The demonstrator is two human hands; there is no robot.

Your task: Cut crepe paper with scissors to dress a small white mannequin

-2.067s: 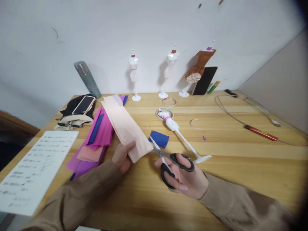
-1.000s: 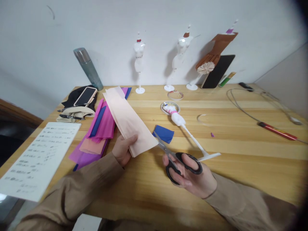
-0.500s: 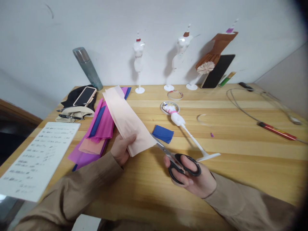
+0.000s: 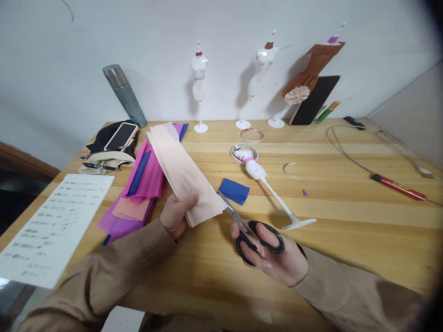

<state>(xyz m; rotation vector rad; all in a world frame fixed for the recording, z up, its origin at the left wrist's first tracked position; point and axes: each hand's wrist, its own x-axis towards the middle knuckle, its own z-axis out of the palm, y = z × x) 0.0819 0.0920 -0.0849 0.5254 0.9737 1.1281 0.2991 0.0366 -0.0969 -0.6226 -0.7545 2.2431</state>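
My left hand grips the near end of a long pale peach paper strip that slants up toward the far left. My right hand holds black-handled scissors, fingers through the loops. The blades point up-left and their tips meet the strip's right edge just beside my left fingers. A small blue paper piece lies flat right behind the blades. A white mannequin doll lies on its side beyond my right hand.
Magenta, purple and blue paper sheets are stacked at left on the wooden table, near a printed sheet, a phone on dark cloth and a grey bottle. Three mannequin stands and a dark tablet line the wall; a cable and red pen lie right.
The scissors have slid toward the strip until the blade tips reach its right edge. My left hand keeps the same hold on the strip. The view shifted slightly.
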